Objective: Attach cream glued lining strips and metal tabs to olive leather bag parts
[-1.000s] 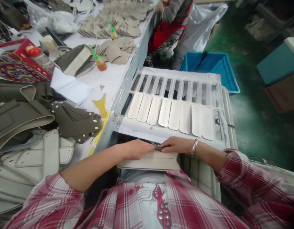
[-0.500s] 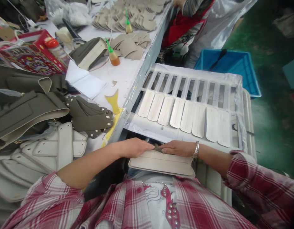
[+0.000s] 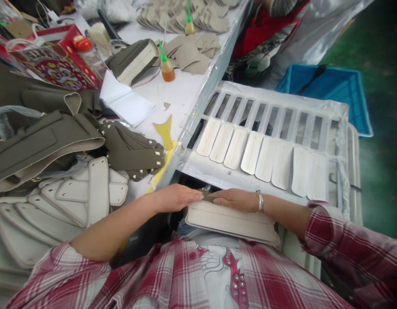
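A cream leather panel [image 3: 230, 220] with rounded corners lies across my lap, tilted towards me. My left hand [image 3: 177, 197] grips its far edge near the left corner, fingers stretched to the right and thumb hidden. Along the same edge, my right hand [image 3: 236, 200] holds the panel with its fingers together, pointing left. Between the fingertips shows a short grey-brown strip [image 3: 207, 196]; how it joins the panel is hidden. Just beyond, a white slatted rack [image 3: 205, 171] carries a row of cream rounded strips [image 3: 236, 149].
On the left table lie cream strap pieces [image 3: 85, 193], grey-brown bag parts [image 3: 47, 141], a yellow template [image 3: 164, 131] and a glue bottle [image 3: 167, 68]. A blue crate [image 3: 343, 92] stands behind the rack. Another person's red clothing [image 3: 259, 38] shows beyond the table edge.
The view has shifted, so the table and rack appear further right. Against the panel, both hands have slid a little to the left along its far edge.
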Tool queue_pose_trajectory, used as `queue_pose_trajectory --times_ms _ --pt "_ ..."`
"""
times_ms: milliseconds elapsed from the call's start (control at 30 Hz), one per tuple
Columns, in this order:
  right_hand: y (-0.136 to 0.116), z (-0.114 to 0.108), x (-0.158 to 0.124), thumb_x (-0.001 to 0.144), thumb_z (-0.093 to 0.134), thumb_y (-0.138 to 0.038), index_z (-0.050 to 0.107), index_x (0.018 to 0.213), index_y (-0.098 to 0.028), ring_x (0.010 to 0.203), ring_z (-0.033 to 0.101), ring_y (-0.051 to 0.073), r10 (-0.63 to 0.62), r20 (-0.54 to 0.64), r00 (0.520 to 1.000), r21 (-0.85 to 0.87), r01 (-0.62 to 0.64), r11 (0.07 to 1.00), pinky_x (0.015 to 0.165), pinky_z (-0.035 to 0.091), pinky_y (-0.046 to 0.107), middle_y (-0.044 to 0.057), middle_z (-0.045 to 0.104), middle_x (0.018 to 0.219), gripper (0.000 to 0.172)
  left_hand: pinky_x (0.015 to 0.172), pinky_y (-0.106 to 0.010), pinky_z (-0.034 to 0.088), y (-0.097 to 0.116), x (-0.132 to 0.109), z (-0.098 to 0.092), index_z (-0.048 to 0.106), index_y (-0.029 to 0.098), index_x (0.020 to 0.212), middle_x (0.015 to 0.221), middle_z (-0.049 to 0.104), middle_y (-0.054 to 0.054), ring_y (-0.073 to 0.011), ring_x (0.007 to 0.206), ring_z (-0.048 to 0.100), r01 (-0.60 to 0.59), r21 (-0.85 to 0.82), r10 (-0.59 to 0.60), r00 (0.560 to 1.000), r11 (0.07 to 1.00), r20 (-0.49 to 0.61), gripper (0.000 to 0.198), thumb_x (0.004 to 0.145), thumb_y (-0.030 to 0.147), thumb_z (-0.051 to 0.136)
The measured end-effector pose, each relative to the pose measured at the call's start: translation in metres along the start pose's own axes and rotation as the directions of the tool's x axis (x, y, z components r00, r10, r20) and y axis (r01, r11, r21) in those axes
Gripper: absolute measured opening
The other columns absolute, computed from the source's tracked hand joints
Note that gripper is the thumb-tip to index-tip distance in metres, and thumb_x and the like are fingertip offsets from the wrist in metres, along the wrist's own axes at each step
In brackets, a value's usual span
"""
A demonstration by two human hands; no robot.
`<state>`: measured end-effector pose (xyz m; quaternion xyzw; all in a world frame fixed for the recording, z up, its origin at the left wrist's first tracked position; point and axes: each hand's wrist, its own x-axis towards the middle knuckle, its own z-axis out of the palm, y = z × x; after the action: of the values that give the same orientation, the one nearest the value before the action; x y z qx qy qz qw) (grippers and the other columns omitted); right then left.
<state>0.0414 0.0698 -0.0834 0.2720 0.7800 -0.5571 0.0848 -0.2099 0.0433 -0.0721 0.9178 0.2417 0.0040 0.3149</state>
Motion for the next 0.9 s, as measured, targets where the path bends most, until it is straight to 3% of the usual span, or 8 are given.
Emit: queue_pose_trajectory --times_ms 167,267,367,500,567,667,800,900 --pt "-0.018 0.005 0.025 0.093 0.030 -0.042 0.053 0.123 -0.019 0.105 0.057 0.020 -0.045 -0.017 0.999 -0.144 0.042 0.989 0.093 0.042 0.034 0.009 0.059 0.119 0.044 0.097 -0.030 0.042 0.018 -0.002 -0.008 0.044 0.016 0.129 0.133 0.048 -0.008 -0.0188 0.118 0.049 0.103 0.198 -0.131 0.982 0.975 0.134 0.046 0.084 0.009 0.040" --pt "-0.018 0.006 0.026 0.092 0.030 -0.042 0.052 0.123 -0.016 0.104 0.057 0.023 -0.037 -0.029 0.999 -0.190 0.031 0.981 0.091 0.043 0.036 0.012 0.059 0.119 0.046 0.090 -0.031 0.045 0.027 0.000 -0.006 0.041 0.013 0.131 0.137 0.043 -0.010 -0.0212 0.112 0.054 0.143 0.306 -0.184 0.977 0.941 0.109 0.047 0.084 0.010 0.040" --pt "-0.003 0.001 0.003 0.090 0.037 -0.044 0.047 0.130 -0.020 0.109 0.055 0.024 -0.005 -0.067 0.998 -0.161 -0.006 0.987 0.094 0.042 0.037 0.009 0.054 0.127 0.048 0.093 -0.034 0.042 0.034 -0.001 -0.003 0.043 0.011 0.129 0.135 0.045 -0.011 -0.0229 0.112 0.051 0.150 0.362 -0.184 0.981 0.920 0.061 0.045 0.085 0.012 0.040" --pt "0.013 0.003 -0.058 0.085 0.047 -0.046 0.049 0.129 -0.019 0.113 0.052 0.026 0.086 -0.206 0.975 -0.175 -0.123 0.977 0.096 0.040 0.039 0.010 0.053 0.128 0.052 0.103 -0.044 0.028 0.054 0.006 0.002 0.049 0.014 0.123 0.134 0.046 -0.009 -0.0275 0.123 0.038 0.189 0.373 -0.177 0.982 0.908 -0.068 0.037 0.088 0.022 0.040" --pt "0.011 0.019 -0.092 0.086 0.046 -0.045 0.047 0.130 -0.016 0.115 0.050 0.026 0.055 -0.398 0.916 -0.217 -0.152 0.964 0.099 0.038 0.038 0.012 0.052 0.128 0.053 0.103 -0.043 0.029 0.073 0.015 0.008 0.045 0.016 0.126 0.134 0.045 -0.008 -0.0255 0.122 0.038 0.165 0.316 -0.128 0.983 0.934 -0.135 0.039 0.088 0.029 0.043" --pt "-0.001 0.064 -0.130 0.086 0.048 -0.042 0.050 0.124 -0.015 0.110 0.050 0.024 -0.062 -0.670 0.739 -0.309 -0.203 0.929 0.095 0.038 0.036 0.012 0.056 0.119 0.046 0.093 -0.035 0.038 0.103 0.035 0.024 0.046 0.016 0.121 0.121 0.053 -0.008 -0.0219 0.108 0.047 0.085 0.235 -0.050 0.987 0.968 -0.151 0.039 0.085 0.032 0.051" --pt "-0.006 0.125 -0.148 0.086 0.051 -0.033 0.063 0.100 -0.020 0.089 0.052 0.021 -0.118 -0.806 0.580 -0.398 -0.385 0.832 0.081 0.039 0.036 0.008 0.062 0.096 0.022 0.078 -0.036 0.041 0.126 0.054 0.051 0.054 0.016 0.103 0.104 0.057 -0.007 -0.0230 0.093 0.049 0.102 0.340 -0.057 0.988 0.935 -0.141 0.021 0.086 0.028 0.051" --pt "-0.001 0.144 -0.147 0.086 0.053 -0.026 0.065 0.089 -0.022 0.088 0.051 0.019 -0.193 -0.857 0.478 -0.423 -0.436 0.794 0.080 0.037 0.035 0.005 0.063 0.093 0.013 0.077 -0.037 0.039 0.131 0.055 0.063 0.054 0.016 0.102 0.105 0.056 -0.007 -0.0238 0.094 0.048 0.123 0.415 -0.058 0.984 0.901 -0.167 0.020 0.088 0.029 0.048"
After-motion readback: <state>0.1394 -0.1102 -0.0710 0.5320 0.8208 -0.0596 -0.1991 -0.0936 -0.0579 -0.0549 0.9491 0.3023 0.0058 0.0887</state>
